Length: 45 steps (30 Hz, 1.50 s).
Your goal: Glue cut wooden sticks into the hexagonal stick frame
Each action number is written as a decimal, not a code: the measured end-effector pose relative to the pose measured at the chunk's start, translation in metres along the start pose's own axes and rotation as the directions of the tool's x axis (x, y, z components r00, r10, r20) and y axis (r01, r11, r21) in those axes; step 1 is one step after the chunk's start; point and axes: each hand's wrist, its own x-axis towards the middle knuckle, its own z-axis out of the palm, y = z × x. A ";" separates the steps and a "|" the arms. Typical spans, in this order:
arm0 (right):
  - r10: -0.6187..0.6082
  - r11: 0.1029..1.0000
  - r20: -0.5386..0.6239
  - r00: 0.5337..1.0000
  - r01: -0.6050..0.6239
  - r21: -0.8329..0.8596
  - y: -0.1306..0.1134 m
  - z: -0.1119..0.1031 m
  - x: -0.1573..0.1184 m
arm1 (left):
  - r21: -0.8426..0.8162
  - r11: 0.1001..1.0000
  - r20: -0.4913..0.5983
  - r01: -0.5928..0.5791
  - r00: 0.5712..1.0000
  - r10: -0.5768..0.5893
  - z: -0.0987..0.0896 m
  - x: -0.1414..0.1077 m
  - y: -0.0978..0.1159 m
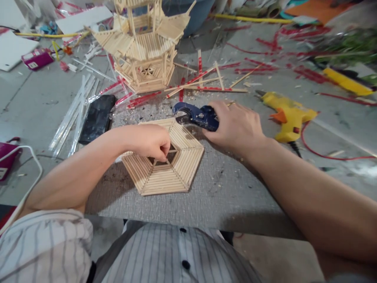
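A hexagonal panel of thin wooden sticks (165,182) lies flat on the grey board, with an opening in its middle crossed by sticks. Over that opening my left hand (153,143) is closed in a pinch, its fingertips down at the centre. Whatever is between those fingertips is too small or hidden to name. My right hand (238,122) is wrapped round a blue hand cutter (203,116) with a curved, hooked jaw. The cutter's jaw points left, just above the panel's far right edge.
A tiered stick-built pavilion model (144,51) stands behind the panel. To the right lies a yellow glue gun (287,116) with a red cord. On the left are a black phone (98,118) and clear glue sticks (72,114). Loose sticks (206,84) and red-printed wrappers litter the far side.
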 end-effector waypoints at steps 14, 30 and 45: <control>-0.011 1.000 0.020 1.000 0.011 -0.007 0.001 0.002 0.000 | -0.023 0.999 0.047 -0.039 0.998 0.040 0.006 0.002 0.001; -0.031 0.999 0.008 1.000 0.031 -0.021 -0.001 0.001 -0.001 | -0.040 0.996 0.087 -0.082 0.993 0.085 0.005 0.004 -0.008; -0.060 0.997 0.017 0.998 0.060 -0.051 -0.003 0.003 -0.001 | -0.038 0.998 0.126 -0.057 0.990 0.061 0.006 0.006 -0.011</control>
